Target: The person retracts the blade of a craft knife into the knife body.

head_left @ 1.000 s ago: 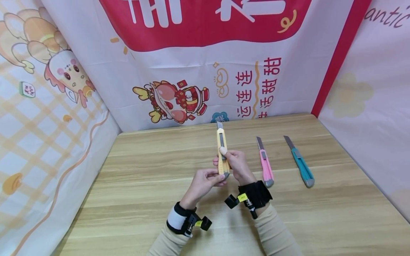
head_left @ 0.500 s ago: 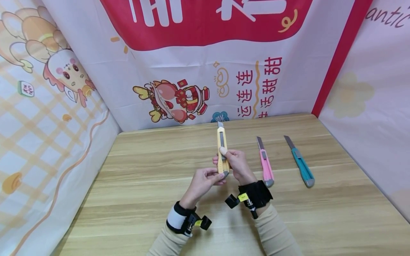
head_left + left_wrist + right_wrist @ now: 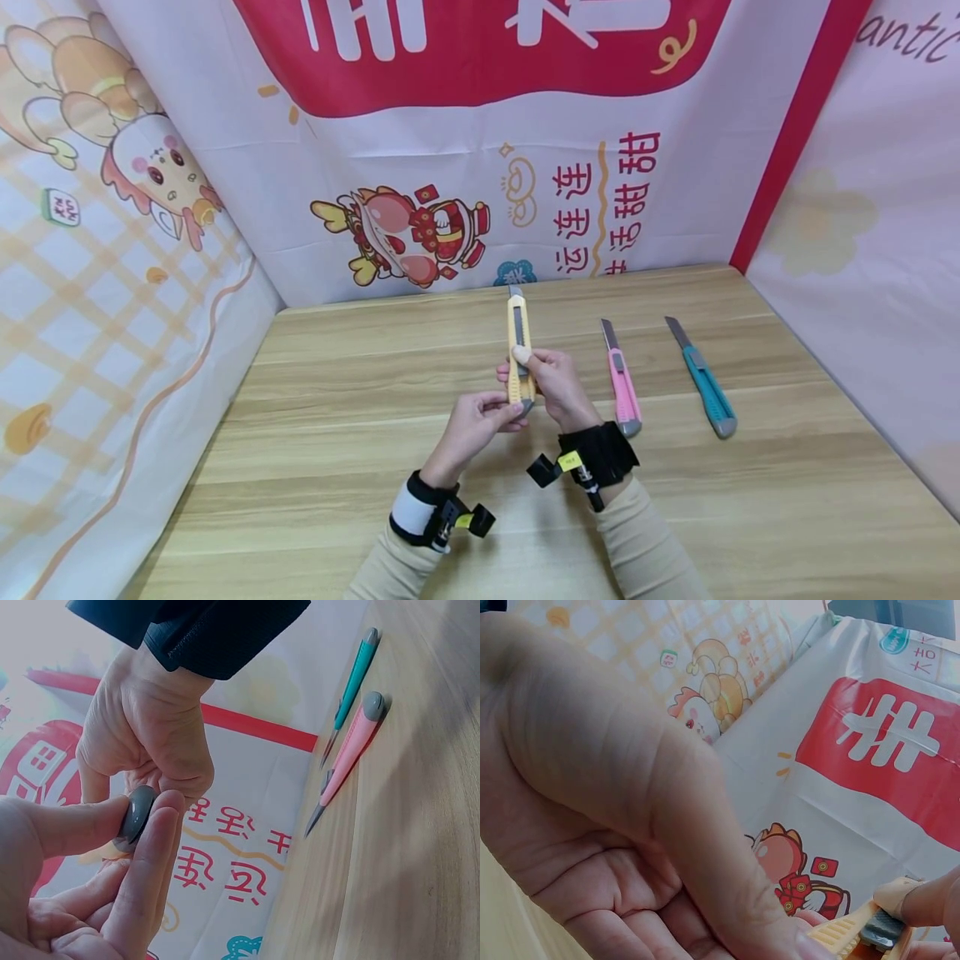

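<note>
A yellow utility knife (image 3: 517,310) is held up over the table, its blade tip pointing away from me. My left hand (image 3: 472,425) pinches the knife's grey end cap (image 3: 137,814) between thumb and fingers, as the left wrist view shows up close. Higher on the handle, my right hand (image 3: 558,383) grips the knife with its thumb on the dark slider (image 3: 882,931). Most of the handle is hidden behind the hands in the left wrist view. To the right lie a pink utility knife (image 3: 621,387) and a teal utility knife (image 3: 707,387), both with blades out.
The wooden table (image 3: 322,375) reaches back to a white printed cloth (image 3: 420,150) with a red panel. Patterned cloths stand on the left (image 3: 97,292) and right (image 3: 862,275). Both wrists wear black straps with small cameras.
The yellow utility knife and both hands have shifted very slightly. Both grips stay the same, and the pink and teal knives have not moved.
</note>
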A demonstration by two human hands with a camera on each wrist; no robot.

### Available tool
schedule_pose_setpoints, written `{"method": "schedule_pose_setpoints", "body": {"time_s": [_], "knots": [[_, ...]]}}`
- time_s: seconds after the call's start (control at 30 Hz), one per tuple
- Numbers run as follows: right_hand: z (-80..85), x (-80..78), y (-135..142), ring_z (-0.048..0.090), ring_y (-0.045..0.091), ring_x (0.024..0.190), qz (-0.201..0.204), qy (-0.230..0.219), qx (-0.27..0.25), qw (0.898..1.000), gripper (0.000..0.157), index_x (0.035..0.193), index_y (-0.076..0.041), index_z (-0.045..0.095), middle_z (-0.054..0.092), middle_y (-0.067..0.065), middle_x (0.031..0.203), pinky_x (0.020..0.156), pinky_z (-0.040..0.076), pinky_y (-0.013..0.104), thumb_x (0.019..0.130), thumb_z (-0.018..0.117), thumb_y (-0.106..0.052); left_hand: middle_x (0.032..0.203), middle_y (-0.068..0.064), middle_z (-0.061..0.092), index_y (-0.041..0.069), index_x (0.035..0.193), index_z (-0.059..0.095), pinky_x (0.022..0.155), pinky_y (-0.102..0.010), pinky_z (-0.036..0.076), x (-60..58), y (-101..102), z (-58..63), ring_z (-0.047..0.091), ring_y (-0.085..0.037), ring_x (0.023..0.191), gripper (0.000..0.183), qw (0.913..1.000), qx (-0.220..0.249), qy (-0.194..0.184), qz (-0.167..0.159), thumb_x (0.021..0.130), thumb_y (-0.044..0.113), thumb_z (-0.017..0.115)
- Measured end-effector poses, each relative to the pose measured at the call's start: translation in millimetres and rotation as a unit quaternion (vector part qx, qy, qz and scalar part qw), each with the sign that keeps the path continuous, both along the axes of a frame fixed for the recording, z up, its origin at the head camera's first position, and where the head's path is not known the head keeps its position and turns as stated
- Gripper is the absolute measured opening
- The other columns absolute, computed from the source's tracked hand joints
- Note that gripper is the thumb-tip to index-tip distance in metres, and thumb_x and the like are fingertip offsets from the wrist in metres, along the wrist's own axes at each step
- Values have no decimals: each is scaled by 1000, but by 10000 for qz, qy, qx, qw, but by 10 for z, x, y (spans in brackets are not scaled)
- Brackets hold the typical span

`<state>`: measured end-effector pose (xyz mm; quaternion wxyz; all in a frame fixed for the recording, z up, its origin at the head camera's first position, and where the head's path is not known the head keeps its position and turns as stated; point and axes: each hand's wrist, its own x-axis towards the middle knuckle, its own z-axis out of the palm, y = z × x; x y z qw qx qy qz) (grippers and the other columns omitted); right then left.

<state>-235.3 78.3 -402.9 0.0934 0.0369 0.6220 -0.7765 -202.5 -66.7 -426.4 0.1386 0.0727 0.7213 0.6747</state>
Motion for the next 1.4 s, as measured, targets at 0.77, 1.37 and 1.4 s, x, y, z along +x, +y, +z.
{"method": "schedule_pose_setpoints", "body": {"time_s": [0.77,1.37,1.4], "knots": [[16,-9,46,73,6,77,130,108,235,9996,43,121,6,61,77,13,97,76,60,24,99,55,-30,103,-31,70,-14,115,60,79,-24,61,-37,-19,5,72,-7,77,29,9989,329,-277,-186,95,6,58],[6,-1,13,71,3,66,-166,-90,-75,9998,44,121,16,55,72,-9,66,64,58,17,100,53,-22,111,-30,68,-15,118,58,81,-21,60,-10,26,-16,73,-6,82,30,9974,650,-312,-9,94,3,58],[5,-2,14,71,3,66,-149,-76,-96,9998,43,121,16,55,72,-10,66,63,58,17,100,53,-22,110,-30,68,-15,118,58,81,-21,60,-6,29,-10,73,-6,82,30,9975,639,-295,-9,94,3,58]]}}
